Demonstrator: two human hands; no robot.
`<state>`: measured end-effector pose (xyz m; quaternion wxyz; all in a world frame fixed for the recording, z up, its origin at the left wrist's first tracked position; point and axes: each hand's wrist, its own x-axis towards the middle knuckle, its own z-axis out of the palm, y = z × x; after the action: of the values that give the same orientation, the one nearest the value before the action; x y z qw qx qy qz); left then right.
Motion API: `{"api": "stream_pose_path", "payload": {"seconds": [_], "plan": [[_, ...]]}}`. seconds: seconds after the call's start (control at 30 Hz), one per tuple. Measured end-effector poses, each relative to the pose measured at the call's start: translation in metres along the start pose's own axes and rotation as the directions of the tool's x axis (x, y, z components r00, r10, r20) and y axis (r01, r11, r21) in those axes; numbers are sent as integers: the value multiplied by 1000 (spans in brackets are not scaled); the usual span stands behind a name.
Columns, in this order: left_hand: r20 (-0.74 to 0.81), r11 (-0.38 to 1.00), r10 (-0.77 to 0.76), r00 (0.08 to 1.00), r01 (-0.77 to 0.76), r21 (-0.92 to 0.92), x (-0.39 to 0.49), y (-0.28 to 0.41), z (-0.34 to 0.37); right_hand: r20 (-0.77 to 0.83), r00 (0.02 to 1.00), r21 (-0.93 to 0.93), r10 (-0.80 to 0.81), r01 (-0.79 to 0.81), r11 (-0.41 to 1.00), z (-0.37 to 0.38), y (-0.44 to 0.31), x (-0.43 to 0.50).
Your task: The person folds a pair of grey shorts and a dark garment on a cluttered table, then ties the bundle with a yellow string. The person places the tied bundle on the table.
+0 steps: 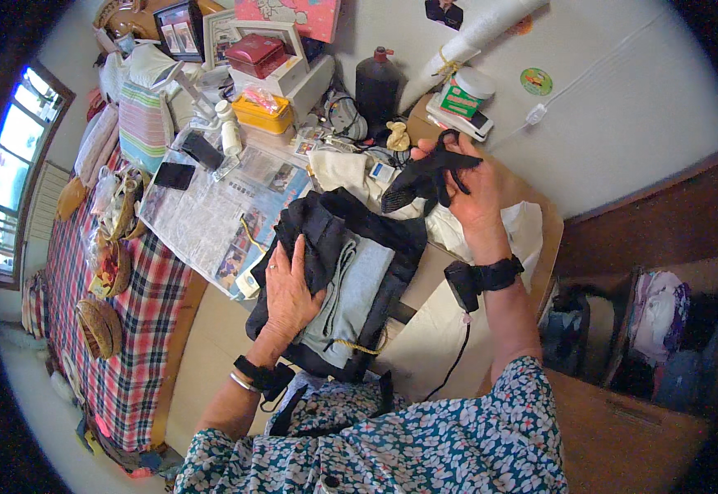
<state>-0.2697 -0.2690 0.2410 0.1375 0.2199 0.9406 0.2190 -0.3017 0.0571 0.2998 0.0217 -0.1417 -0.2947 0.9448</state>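
Note:
A black knit glove (419, 179) hangs from my right hand (471, 185), its fingers pinched between mine, above the cloths at the desk's right part. My left hand (291, 290) lies flat with spread fingers on crumpled black fabric (312, 238). Beside that fabric is a folded light blue-grey cloth (359, 290), on top of a larger black cloth (405, 247). A yellow cord (359, 347) runs over the lower end of the grey cloth. Cream cloth (340, 170) lies behind the pile, partly covered by it.
Newspaper (211, 216) with a black phone (174, 176) covers the desk's left part. Behind stand a white bottle (230, 133), a yellow box (263, 112), a dark jug (376, 86) and a green-labelled tub (465, 92). A bed with a plaid cover (149, 309) is at left.

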Motion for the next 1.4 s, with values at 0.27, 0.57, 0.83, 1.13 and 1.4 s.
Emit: {"api": "stream_pose_path", "payload": {"seconds": [0.27,0.57,0.83,1.13,1.4], "plan": [[-24,1000,15,1000,-15,21,-2,0,3,319,944,257,87,-174,951,-22,14,-26],[-79,999,43,996,-40,32,-2,-2,7,-284,892,-533,-351,157,831,-26,14,-56],[-68,999,22,997,-21,26,-3,0,5,-480,766,-621,-427,48,783,-49,23,-67],[-50,999,5,999,-3,49,-3,3,2,-182,938,-796,-295,36,605,-50,71,-49],[-36,999,-6,999,7,31,-3,1,3,-289,846,-866,-448,-33,498,-91,132,-149]]}}
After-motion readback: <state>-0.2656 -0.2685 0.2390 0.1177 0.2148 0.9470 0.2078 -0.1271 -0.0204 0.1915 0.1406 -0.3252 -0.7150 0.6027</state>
